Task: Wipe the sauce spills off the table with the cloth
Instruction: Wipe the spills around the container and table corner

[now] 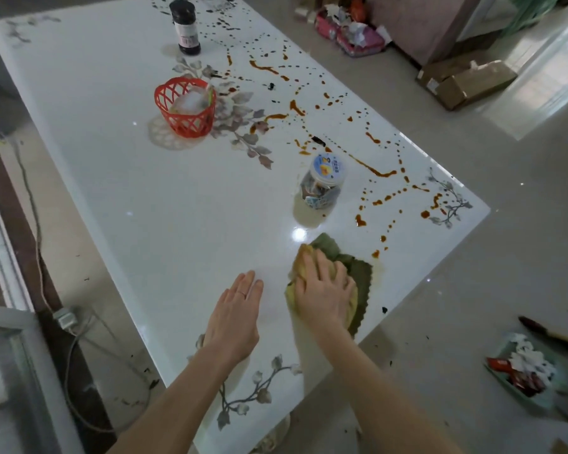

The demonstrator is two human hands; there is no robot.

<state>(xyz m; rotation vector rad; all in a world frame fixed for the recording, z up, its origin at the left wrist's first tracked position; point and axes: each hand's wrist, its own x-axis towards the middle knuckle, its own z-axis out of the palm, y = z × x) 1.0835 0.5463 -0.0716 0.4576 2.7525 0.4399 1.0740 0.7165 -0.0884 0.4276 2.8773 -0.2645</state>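
The cloth (357, 273) looks soft and light, so the right hand (325, 290) presses flat on its bunched middle; the left hand (236, 309) lies open and empty on the shiny worktop (145, 191).

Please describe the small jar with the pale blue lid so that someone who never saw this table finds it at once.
Start at the white table and find the green cloth under the right hand. Just beyond the cloth stands a clear jar beside the sauce spills. Unlike the red basket and dark bottle farther off, it has a pale blue lid.
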